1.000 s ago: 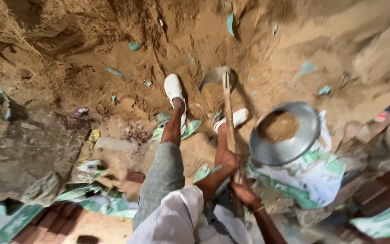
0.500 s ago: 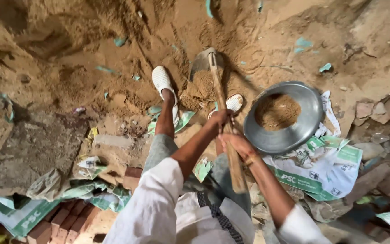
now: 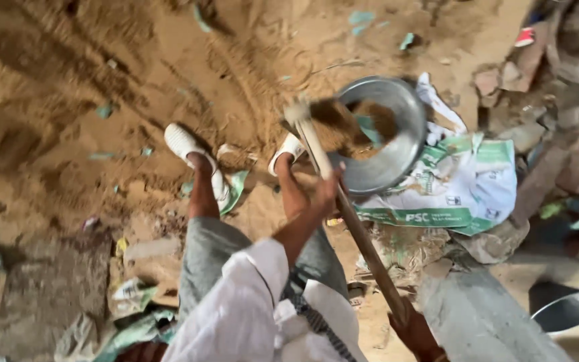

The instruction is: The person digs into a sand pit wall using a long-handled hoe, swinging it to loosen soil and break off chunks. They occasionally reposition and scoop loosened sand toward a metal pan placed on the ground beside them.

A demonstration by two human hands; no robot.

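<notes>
From the head view I see my left hand (image 3: pixel 326 191) wrapped around the middle of the wooden handle (image 3: pixel 350 221), fingers closed on it, and my right hand (image 3: pixel 415 330) closed around the handle's lower end near the bottom edge of the picture. The handle runs up and left to the hoe blade (image 3: pixel 326 124), which is blurred, carries a load of sand and sits tilted over the near rim of the metal pan (image 3: pixel 397 157). The pan already holds some sand and rests on the ground beside a white and green sack (image 3: pixel 467 191) that lies flat to its right. My two feet in white shoes (image 3: pixel 185 144) stand on the sand pile (image 3: pixel 102 80), the right one just beside the pan. A second metal bowl (image 3: pixel 571 310) shows at the lower right corner, well apart from the pan.
</notes>
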